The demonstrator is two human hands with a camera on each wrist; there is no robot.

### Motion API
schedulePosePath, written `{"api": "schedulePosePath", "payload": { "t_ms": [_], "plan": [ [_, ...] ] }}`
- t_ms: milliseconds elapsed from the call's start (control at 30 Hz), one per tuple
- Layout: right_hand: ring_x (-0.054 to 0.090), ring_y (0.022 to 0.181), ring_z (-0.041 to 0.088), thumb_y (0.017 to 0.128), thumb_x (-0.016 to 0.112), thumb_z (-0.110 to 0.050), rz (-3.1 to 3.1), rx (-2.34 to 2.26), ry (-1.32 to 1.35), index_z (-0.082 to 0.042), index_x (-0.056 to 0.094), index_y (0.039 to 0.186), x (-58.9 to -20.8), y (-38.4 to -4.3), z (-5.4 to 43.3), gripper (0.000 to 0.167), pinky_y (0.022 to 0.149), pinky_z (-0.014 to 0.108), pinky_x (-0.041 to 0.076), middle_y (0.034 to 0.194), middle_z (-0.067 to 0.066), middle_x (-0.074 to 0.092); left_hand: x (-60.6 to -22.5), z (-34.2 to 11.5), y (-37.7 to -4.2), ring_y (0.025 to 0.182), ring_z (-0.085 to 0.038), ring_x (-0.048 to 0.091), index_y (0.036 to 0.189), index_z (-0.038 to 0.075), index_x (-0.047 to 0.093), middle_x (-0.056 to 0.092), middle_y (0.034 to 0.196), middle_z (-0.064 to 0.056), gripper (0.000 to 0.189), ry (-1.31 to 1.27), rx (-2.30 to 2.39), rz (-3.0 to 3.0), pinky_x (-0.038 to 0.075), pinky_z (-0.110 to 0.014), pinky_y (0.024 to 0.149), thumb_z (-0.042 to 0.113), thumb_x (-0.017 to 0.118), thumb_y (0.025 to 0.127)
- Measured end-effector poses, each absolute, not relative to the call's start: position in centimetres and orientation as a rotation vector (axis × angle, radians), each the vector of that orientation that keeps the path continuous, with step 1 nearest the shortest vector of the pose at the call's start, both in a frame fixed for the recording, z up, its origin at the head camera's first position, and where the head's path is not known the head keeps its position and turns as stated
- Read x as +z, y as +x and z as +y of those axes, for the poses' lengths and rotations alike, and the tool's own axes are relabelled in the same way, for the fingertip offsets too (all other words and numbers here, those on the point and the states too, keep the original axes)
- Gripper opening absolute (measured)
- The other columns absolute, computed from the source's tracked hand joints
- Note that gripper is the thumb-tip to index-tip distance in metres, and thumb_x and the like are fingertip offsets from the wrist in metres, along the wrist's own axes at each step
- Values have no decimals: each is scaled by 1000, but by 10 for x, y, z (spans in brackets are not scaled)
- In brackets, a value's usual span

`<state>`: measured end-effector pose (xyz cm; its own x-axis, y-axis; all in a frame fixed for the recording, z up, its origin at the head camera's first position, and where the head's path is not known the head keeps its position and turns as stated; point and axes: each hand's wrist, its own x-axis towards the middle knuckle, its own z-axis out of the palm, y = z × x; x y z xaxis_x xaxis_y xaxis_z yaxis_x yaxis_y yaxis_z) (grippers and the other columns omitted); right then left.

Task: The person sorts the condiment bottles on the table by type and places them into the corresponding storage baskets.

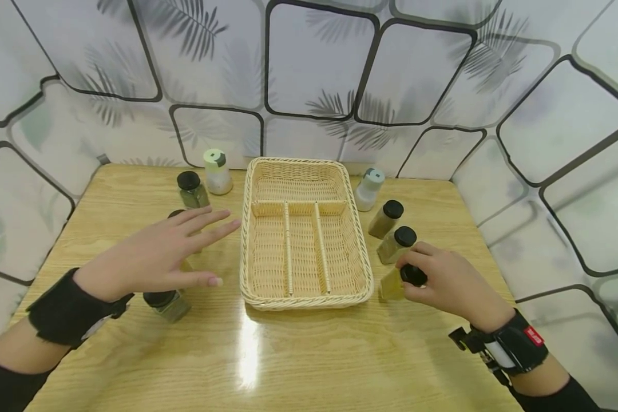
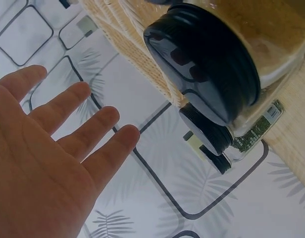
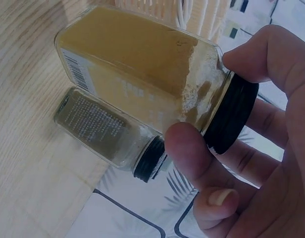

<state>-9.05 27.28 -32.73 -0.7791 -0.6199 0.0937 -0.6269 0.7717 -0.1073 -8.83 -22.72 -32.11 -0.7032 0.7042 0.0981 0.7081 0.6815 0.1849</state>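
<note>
My right hand (image 1: 445, 280) grips a glass spice jar (image 1: 390, 286) of yellow powder around its black lid, at the right of the basket's front corner. In the right wrist view, the thumb and fingers are round the lid and neck of this jar (image 3: 127, 59). My left hand (image 1: 157, 252) is spread over the left row of jars, fingers straight, holding nothing. It partly hides the middle jars there. Close to it in the left wrist view is a black-lidded jar of tan powder (image 2: 276, 34), with a green-herb jar (image 2: 254, 134) beyond.
A wicker basket (image 1: 309, 302) with dividers stands mid-table. Left of it are a green-topped shaker (image 1: 218, 174), a herb jar (image 1: 194, 193) and a front jar (image 1: 175, 308). Right are a white shaker (image 1: 368, 191) and two black-lidded jars, one nearer (image 1: 391, 249). Patterned cloth surrounds the table.
</note>
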Motion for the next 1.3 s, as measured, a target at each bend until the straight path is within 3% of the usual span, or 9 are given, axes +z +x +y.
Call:
{"api": "schedulePosePath", "payload": {
  "t_ms": [467,1300],
  "plan": [
    [35,53,-2,79,73,-23,-2836,199,1067,-24,69,102,-317,-88,267,23,48,17,33,90,-13,52,-323,-229,-90,144,-44,32,161,30,17,30,162,-9,89,-1220,-321,-2859,41,-66,103,61,62,91],
    [33,52,-3,79,73,-20,-2784,228,1112,-24,70,99,-299,-85,255,20,48,17,33,94,-9,57,-325,-225,-96,145,-42,30,161,34,17,26,164,-6,90,-1194,-326,-2892,36,-63,110,64,63,89]
  ]
}}
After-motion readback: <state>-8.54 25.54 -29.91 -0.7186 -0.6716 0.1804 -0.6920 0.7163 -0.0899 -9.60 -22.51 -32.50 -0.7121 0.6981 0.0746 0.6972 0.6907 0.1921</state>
